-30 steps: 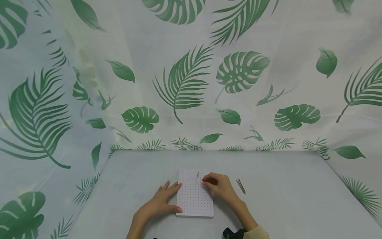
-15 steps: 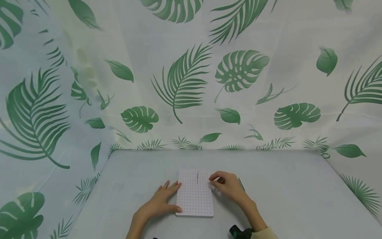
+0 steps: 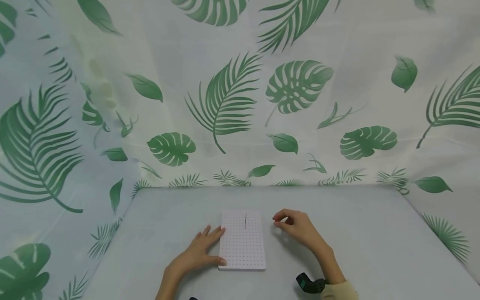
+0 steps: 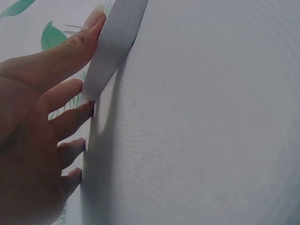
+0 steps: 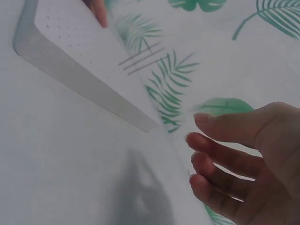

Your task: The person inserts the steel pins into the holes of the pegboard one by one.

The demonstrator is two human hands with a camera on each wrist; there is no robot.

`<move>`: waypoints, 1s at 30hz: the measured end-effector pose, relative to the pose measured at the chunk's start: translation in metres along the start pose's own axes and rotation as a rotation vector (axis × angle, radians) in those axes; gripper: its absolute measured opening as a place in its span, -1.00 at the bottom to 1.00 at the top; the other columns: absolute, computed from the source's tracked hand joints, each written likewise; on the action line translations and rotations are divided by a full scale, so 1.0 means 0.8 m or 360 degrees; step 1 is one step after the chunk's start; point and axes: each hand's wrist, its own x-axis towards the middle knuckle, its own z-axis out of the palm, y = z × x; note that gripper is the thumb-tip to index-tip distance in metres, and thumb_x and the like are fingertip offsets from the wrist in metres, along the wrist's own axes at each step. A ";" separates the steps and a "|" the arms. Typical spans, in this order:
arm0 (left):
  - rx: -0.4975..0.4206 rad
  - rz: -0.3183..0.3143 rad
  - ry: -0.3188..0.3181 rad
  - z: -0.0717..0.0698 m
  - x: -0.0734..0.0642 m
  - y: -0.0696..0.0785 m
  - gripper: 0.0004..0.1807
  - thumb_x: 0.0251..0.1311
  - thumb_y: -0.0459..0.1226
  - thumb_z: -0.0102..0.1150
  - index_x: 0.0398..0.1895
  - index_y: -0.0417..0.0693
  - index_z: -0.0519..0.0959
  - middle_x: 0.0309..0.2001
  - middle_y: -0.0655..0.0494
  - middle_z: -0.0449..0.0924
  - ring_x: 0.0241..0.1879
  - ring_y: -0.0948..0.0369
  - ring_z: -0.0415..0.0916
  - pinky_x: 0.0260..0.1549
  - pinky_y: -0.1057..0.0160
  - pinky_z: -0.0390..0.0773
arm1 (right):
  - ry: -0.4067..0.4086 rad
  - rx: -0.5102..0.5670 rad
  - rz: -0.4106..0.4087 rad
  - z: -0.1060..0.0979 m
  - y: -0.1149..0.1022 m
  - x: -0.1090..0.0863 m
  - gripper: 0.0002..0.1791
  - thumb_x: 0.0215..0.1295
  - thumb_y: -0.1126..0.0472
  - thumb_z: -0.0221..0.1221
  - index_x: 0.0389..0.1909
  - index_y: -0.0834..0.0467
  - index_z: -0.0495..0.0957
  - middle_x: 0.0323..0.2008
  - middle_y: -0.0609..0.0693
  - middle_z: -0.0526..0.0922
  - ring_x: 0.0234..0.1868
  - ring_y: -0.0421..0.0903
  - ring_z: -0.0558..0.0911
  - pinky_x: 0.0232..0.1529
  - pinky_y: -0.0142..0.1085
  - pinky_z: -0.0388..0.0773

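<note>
My left hand (image 3: 196, 252), fingers spread, rests against the left edge of a white pegboard (image 3: 240, 250) on the table (image 3: 168, 208) as my right hand (image 3: 298, 227), loosely curled and empty, hangs just off its right side. Thin pins (image 3: 245, 221) stand toward the far end; I appear between placements, the next move likely calling for a fingertip pinch.

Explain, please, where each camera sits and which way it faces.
Head: worn on the head, facing forward and down at the dotted board and leaf-patterned backdrop; left hand, right hand and forearms show.
Left wrist: worn there, facing the left hand at the board's side; only that hand shows.
Right wrist: worn there, facing the right hand and board; part of the left hand shows.
Shared: head and right-wrist views show both hands.
</note>
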 end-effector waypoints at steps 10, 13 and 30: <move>-0.0007 -0.0005 0.0005 -0.002 -0.003 0.001 0.05 0.05 0.04 0.52 0.57 -0.15 0.25 0.58 -0.19 0.17 0.60 -0.35 -0.17 0.55 -0.39 -0.22 | 0.0018 -0.0029 0.0059 -0.026 0.015 -0.004 -0.85 0.33 0.26 0.34 -0.10 0.13 0.73 -0.12 -0.01 0.78 -0.22 -0.13 0.68 -0.27 -0.30 0.62; -0.0009 -0.0003 0.0005 -0.002 -0.003 0.002 0.05 0.05 0.03 0.52 0.57 -0.16 0.25 0.58 -0.20 0.17 0.60 -0.35 -0.17 0.55 -0.39 -0.22 | 0.0042 -0.0052 0.0097 -0.033 0.022 -0.006 -0.84 0.34 0.26 0.34 -0.09 0.13 0.73 -0.12 -0.01 0.78 -0.19 -0.11 0.69 -0.22 -0.26 0.64; -0.0019 -0.0012 0.0004 -0.002 -0.003 0.008 0.05 0.04 0.03 0.53 0.57 -0.13 0.26 0.58 -0.19 0.17 0.60 -0.34 -0.17 0.55 -0.39 -0.22 | -0.0085 -0.0059 0.0138 -0.058 0.065 -0.024 -0.65 0.23 0.30 0.38 0.05 0.18 0.68 0.02 0.13 0.72 -0.01 0.09 0.67 -0.02 -0.02 0.66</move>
